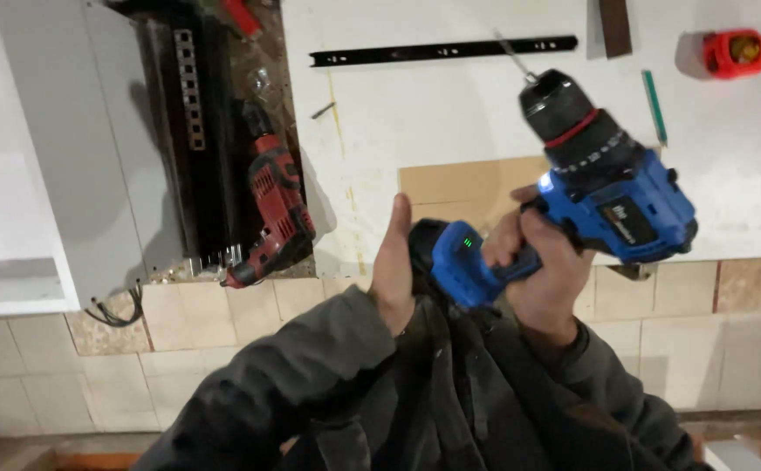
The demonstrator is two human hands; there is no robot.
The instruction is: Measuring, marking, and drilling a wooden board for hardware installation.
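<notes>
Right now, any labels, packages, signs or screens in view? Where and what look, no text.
Label on blue cordless drill, held in right hand: small dark rectangular plate on the motor housing, pale and orange marking.
Battery indicator on the drill's battery pack, beside left hand: tiny green lights on blue casing.
Red tape measure, top right on white panel: round yellowish face patch.
No packages, signs or screens.

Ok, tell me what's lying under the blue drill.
Under the blue drill held by the right hand lies a white panel with a tan cardboard piece. The drill hides the cardboard's right end.
</notes>
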